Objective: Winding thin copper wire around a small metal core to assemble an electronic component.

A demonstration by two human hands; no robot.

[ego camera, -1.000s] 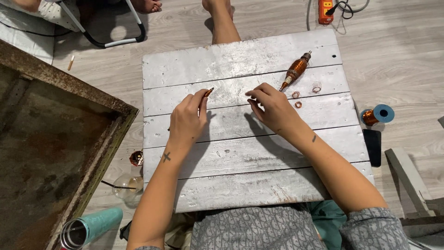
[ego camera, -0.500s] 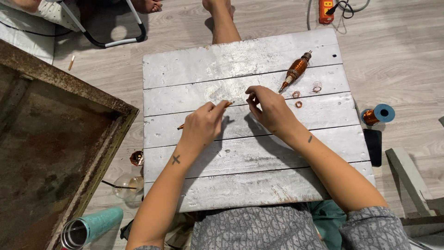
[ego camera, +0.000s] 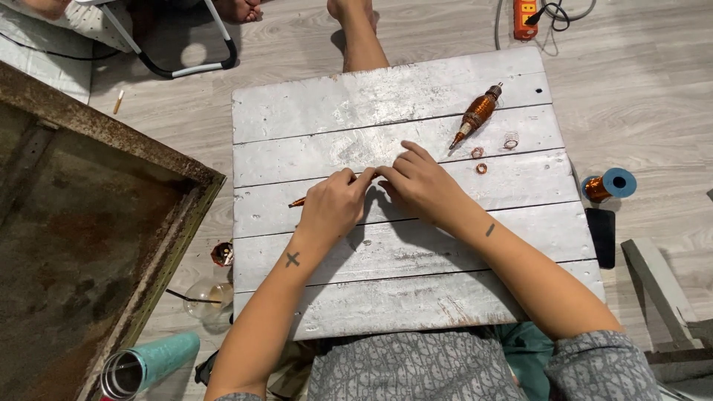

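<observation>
Hands closer together than half a second ago, fingertips now meeting over the middle plank. Left hand (ego camera: pixel 332 210) shifted a little toward the right hand (ego camera: pixel 422 188) since a second ago, when a clear gap lay between the two. Worktop (ego camera: pixel 386 96) and loose parts unchanged in place.

Left grip curled, thumb and forefinger pressed together at the tips, seemingly pinching something too thin to make out. A thin copper-tipped stick (ego camera: pixel 297 202) poking out from under the left hand on its outer side, lying flat on the plank; whether held or merely covered, cannot tell. Right grip loosely bent, fingers half spread and resting on the board, fingertips touching those of the left hand; whether pinching anything, cannot tell.

Worktop of whitewashed wooden planks, paint worn and scuffed, dark seams between the boards. Near its far right edge a spindle wound with copper wire (ego camera: pixel 475 115), tapered to a point, lying slantwise. Just beside it three small wire coils (ego camera: pixel 477 153), round and coppery. On the floor to the right, a spool of copper wire with a blue flange (ego camera: pixel 609 184), and next to it a flat black slab (ego camera: pixel 601 236). To the left, a rusted metal tray (ego camera: pixel 82 252) with a raised rim, and a teal tumbler (ego camera: pixel 145 365) lying on the pale plank floor.
</observation>
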